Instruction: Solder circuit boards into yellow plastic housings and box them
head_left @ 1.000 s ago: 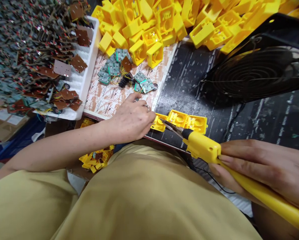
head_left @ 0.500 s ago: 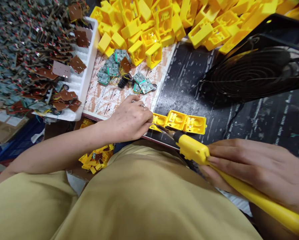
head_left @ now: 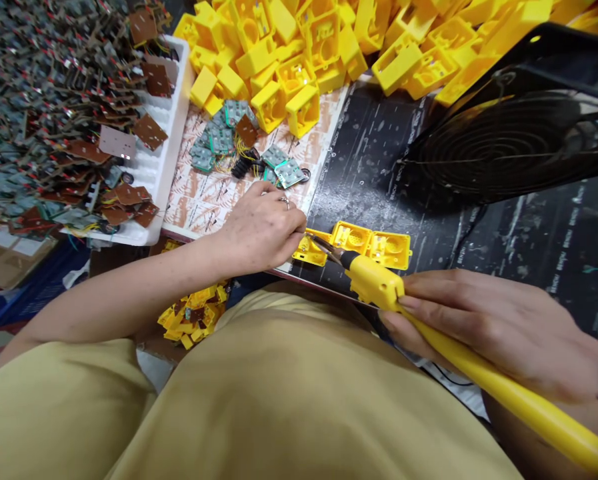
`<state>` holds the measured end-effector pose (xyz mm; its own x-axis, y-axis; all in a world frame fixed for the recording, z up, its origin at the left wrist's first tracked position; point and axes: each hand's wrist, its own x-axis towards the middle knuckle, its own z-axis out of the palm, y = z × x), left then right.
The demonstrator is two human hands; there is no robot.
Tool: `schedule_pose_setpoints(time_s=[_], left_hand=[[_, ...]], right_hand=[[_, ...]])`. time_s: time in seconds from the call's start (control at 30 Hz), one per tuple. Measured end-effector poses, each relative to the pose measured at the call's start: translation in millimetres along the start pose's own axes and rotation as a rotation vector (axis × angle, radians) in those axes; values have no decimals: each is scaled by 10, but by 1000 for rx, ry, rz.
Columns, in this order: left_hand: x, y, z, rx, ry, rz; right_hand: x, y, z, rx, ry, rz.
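Observation:
My left hand (head_left: 266,227) is closed, thumb and fingers pinched together at the left edge of a small yellow plastic casing (head_left: 315,255); the fingertips are partly hidden. My right hand (head_left: 503,330) grips a yellow-handled soldering iron (head_left: 376,280) with a black collar. Its metal tip points left, into or just over that casing, close to my left fingers. Whether the tip touches anything I cannot tell. Two more open yellow casings (head_left: 389,250) sit in a row to the right, with round speaker grilles and small metal parts inside.
Green circuit boards (head_left: 289,173) with wires lie beyond my left hand. A white foam tray (head_left: 171,160) piled with boards stands at left. Yellow casings (head_left: 269,107) are heaped at the back. A black fan (head_left: 499,147) stands at right. More casings (head_left: 191,317) lie below the table edge.
The soldering iron and my right hand have moved slightly left, bringing the tip further over the leftmost casing. That casing has turned and shows more of its inside. My left hand stays nearly in place.

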<state>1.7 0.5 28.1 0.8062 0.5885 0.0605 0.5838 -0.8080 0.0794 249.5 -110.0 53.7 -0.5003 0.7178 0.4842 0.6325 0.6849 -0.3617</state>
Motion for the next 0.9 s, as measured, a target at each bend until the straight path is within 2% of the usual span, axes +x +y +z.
schedule_pose_setpoints(time_s=[0.13, 0.33, 0.5, 0.63, 0.77, 0.9], left_hand=[[36, 23, -25, 62, 3, 14], [43, 15, -14, 97, 45, 54], [36, 8, -2, 109, 63, 63], [28, 10, -3, 88, 72, 64], [-38, -28, -13, -41, 97, 48], [-157, -63, 30, -283, 204, -9]], right_hand=[[-3, 3, -7, 11, 47, -93], [-44, -75, -126, 12, 25, 105], [79, -67, -121, -30, 14, 3], [105, -57, -95, -70, 3, 1], [-16, -49, -81, 24, 39, 109], [-127, -51, -130, 67, 58, 156]])
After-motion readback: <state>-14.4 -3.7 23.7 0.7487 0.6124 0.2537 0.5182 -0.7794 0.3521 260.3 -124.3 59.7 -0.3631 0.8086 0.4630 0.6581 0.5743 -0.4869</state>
